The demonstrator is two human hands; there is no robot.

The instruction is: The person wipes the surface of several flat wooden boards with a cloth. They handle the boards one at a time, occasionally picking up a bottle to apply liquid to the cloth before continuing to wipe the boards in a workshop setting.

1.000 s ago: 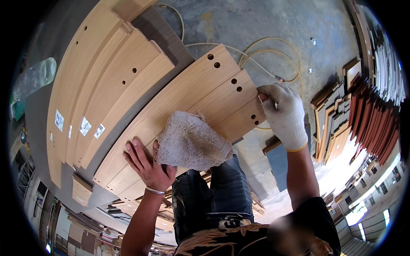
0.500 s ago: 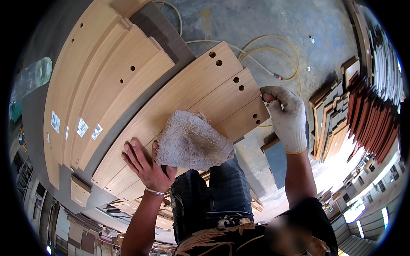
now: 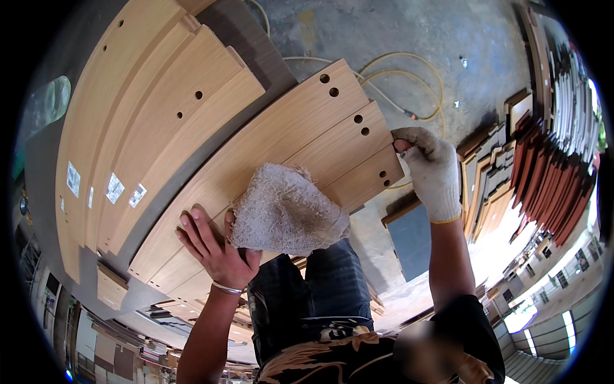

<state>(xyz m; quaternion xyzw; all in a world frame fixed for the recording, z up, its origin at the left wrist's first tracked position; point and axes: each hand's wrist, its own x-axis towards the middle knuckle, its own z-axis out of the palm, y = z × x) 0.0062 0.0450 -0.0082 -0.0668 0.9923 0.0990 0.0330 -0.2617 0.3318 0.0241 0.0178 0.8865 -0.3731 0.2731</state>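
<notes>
Three light wooden boards (image 3: 275, 137) lie side by side in front of me, with pairs of dark round holes near their right ends. On them rests a crumpled grey fluffy cloth (image 3: 284, 208). My left hand (image 3: 220, 253), bare with a metal bangle at the wrist, lies on the boards with fingers spread, its thumb side against the cloth. My right hand (image 3: 428, 169) wears a whitish knitted glove, its bare thumb tip showing. Its fingers are curled together at the boards' right end; whatever they pinch, if anything, is hidden.
More curved wooden boards (image 3: 153, 109) with white labels lie on the dark tabletop (image 3: 256, 45) to the left. A clear bottle-like container (image 3: 54, 102) stands at the far left. A yellowish hose (image 3: 441, 83) coils on the floor. Stacked panels (image 3: 489, 173) stand at the right.
The view has shifted slightly, so the boards at left sit a little further left. Both hands keep nearly the same places; the cloth has not visibly moved on the boards.
</notes>
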